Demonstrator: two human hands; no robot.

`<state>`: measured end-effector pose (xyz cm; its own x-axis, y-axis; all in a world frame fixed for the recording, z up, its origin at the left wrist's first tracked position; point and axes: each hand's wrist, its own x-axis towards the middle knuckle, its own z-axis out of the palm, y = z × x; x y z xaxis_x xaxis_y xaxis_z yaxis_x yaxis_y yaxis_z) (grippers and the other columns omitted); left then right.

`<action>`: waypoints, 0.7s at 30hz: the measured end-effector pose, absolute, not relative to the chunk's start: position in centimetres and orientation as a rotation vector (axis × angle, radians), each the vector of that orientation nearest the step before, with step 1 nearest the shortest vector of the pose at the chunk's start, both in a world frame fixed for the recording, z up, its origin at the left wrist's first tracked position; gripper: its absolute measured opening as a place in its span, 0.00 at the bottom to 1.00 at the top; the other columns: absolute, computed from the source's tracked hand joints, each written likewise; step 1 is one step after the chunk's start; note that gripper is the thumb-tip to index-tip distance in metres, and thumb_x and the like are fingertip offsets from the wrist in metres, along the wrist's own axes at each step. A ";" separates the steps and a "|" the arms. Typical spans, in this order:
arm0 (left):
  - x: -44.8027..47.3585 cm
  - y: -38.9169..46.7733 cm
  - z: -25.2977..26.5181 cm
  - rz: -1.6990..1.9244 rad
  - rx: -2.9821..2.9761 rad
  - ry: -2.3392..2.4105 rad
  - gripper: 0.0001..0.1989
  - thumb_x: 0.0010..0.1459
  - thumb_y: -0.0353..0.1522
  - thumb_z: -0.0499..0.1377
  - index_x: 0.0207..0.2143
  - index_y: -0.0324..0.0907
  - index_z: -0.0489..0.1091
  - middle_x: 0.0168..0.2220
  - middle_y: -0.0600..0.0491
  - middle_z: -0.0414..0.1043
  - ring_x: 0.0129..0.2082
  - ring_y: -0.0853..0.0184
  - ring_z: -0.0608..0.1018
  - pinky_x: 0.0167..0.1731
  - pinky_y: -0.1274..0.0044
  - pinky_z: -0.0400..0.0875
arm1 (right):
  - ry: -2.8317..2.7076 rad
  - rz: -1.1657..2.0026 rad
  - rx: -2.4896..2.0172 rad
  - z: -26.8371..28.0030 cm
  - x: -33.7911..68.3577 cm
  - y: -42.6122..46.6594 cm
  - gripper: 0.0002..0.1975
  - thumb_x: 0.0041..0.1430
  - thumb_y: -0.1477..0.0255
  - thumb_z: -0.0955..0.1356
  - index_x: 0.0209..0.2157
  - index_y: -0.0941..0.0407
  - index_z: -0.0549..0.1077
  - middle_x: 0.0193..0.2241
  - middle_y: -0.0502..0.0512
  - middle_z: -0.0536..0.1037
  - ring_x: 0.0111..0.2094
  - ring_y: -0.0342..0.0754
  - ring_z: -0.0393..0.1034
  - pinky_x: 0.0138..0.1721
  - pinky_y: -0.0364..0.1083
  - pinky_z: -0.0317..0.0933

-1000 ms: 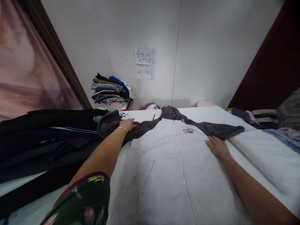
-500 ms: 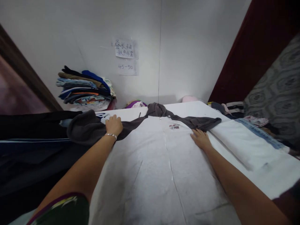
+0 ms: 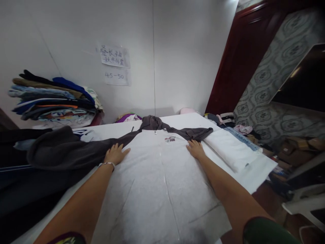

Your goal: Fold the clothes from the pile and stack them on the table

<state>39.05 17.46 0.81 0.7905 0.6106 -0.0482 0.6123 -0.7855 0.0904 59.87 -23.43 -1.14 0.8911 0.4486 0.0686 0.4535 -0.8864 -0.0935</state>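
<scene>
A light grey zip-up hooded jacket (image 3: 152, 176) lies front side up, spread over the white table (image 3: 177, 120). Its dark grey hood (image 3: 152, 122) points to the wall. The dark left-hand sleeve (image 3: 68, 152) stretches out to the left, while the other sleeve (image 3: 198, 133) is bunched at the right shoulder. My left hand (image 3: 116, 155) rests with fingers spread where the left sleeve meets the body. On the right shoulder seam, my right hand (image 3: 196, 149) lies flat, fingers apart. Neither hand grips the cloth.
A stack of folded clothes (image 3: 56, 98) stands at the back left. Dark garments (image 3: 22, 196) cover the left side. Folded white cloth (image 3: 228, 149) lies on the right. Handwritten paper signs (image 3: 115, 64) hang on the wall. Cardboard boxes (image 3: 294, 149) and a white chair (image 3: 304, 203) are off to the right.
My left hand has come off the dark sleeve down to the jacket's left shoulder edge. My right hand stays at the right shoulder. The view has turned to the right.
</scene>
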 end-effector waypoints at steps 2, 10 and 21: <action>39.1 16.3 1.5 0.036 2.889 0.969 0.38 0.61 0.51 0.39 0.65 0.37 0.55 0.69 0.39 0.45 0.68 0.50 0.50 0.62 0.57 0.49 | -0.693 -0.035 -2.949 -1.1 59.9 -23.3 0.28 0.68 0.57 0.54 0.64 0.54 0.57 0.66 0.60 0.54 0.66 0.53 0.45 0.64 0.55 0.36; 37.6 10.6 0.2 0.086 3.011 0.769 0.34 0.63 0.48 0.40 0.65 0.39 0.54 0.68 0.43 0.48 0.68 0.53 0.50 0.61 0.53 0.47 | -0.683 -0.035 -2.905 -0.4 59.9 -23.2 0.25 0.65 0.60 0.59 0.61 0.54 0.64 0.63 0.60 0.61 0.64 0.55 0.53 0.62 0.54 0.45; 37.5 10.7 -0.3 0.131 3.044 0.801 0.32 0.63 0.46 0.42 0.64 0.39 0.55 0.67 0.44 0.51 0.67 0.54 0.52 0.62 0.54 0.48 | -0.746 -0.158 -2.806 4.8 68.3 -17.2 0.21 0.66 0.72 0.56 0.51 0.53 0.75 0.50 0.54 0.77 0.52 0.47 0.69 0.51 0.41 0.58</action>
